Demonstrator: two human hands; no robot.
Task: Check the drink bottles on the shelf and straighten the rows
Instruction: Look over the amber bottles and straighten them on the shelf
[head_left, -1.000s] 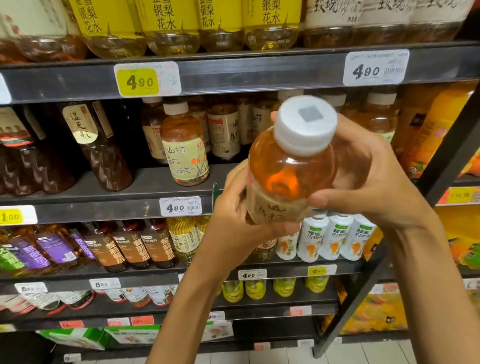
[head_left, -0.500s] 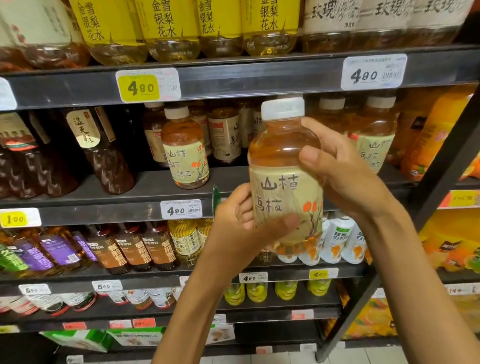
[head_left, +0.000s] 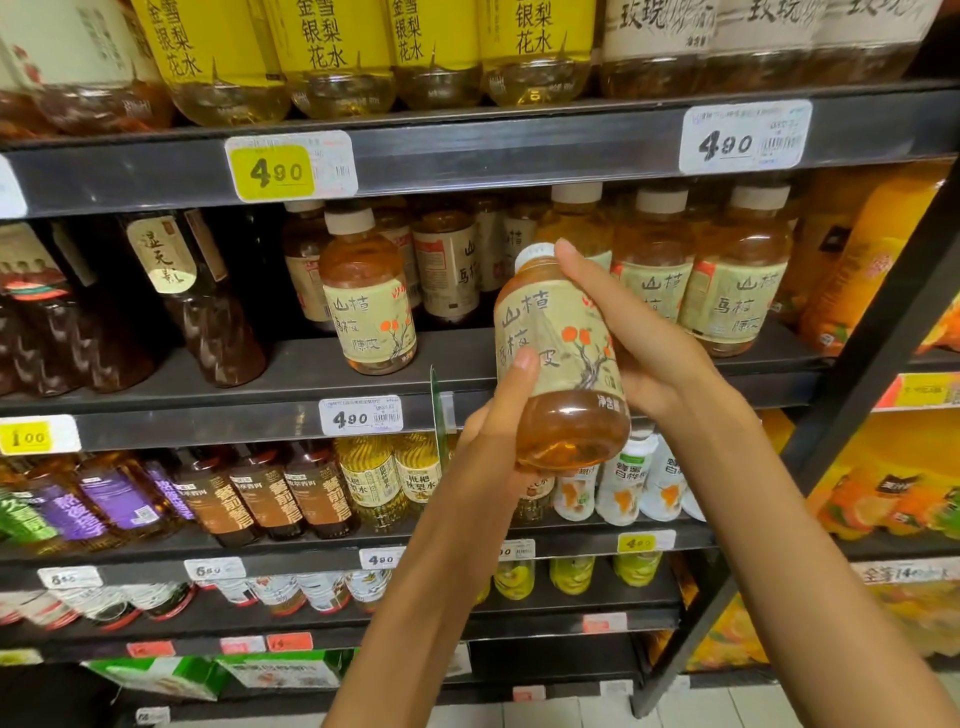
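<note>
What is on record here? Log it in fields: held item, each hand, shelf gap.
held item: amber drink bottle, tilted, base toward the camera, white cap away
left hand: grips the bottle's lower part, thumb on the label
right hand: grips its upper side near the cap
shelf gap: open spot between the lone matching bottle and the right-hand matching bottles
</note>
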